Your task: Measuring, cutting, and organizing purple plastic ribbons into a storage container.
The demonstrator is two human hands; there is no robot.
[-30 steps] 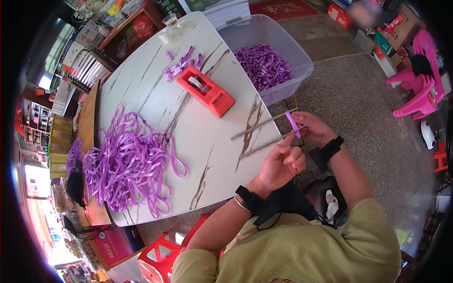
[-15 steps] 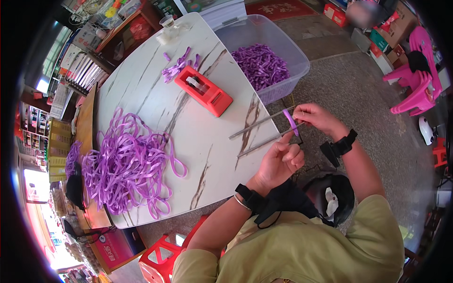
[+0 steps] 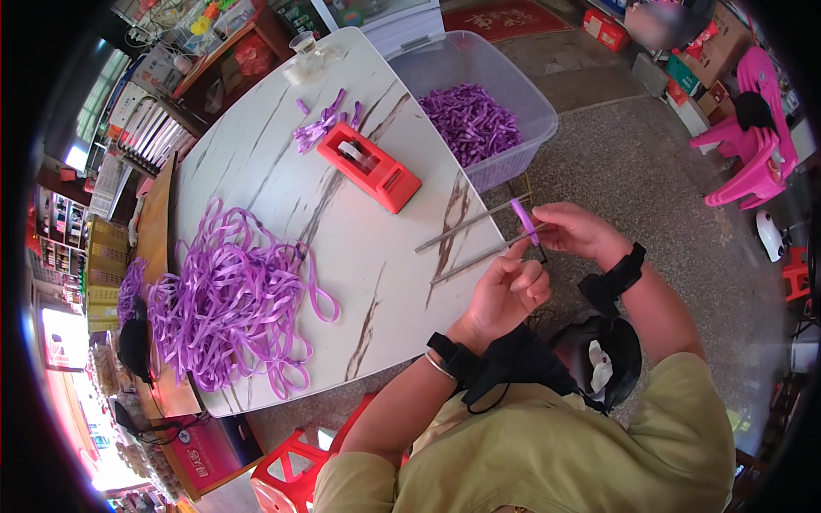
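A band of purple ribbon (image 3: 523, 219) is wound around two thin metal rods (image 3: 462, 232) that jut over the table edge. My right hand (image 3: 581, 231) is at the band's right side, its thumb and fingertips pinched near the lower end of the band. Below it, my left hand (image 3: 511, 295) has its index finger stretched up against the band's lower end, the other fingers curled in; what they hold, if anything, is hidden. A large tangled heap of purple ribbon (image 3: 231, 299) covers the left part of the table. Wrist straps with black devices sit on both wrists.
On the marbled white table (image 3: 376, 265) stand a red tape dispenser (image 3: 369, 167), a small bunch of purple ribbon pieces (image 3: 318, 130) and a clear cup (image 3: 303, 43). A translucent bin (image 3: 534, 128) full of purple pieces is beyond the edge. A red stool (image 3: 291, 470) stands below.
My right hand has shifted slightly down and its fingers have come round lower beside the wound ribbon. My left hand and the rods stay nearly in place.
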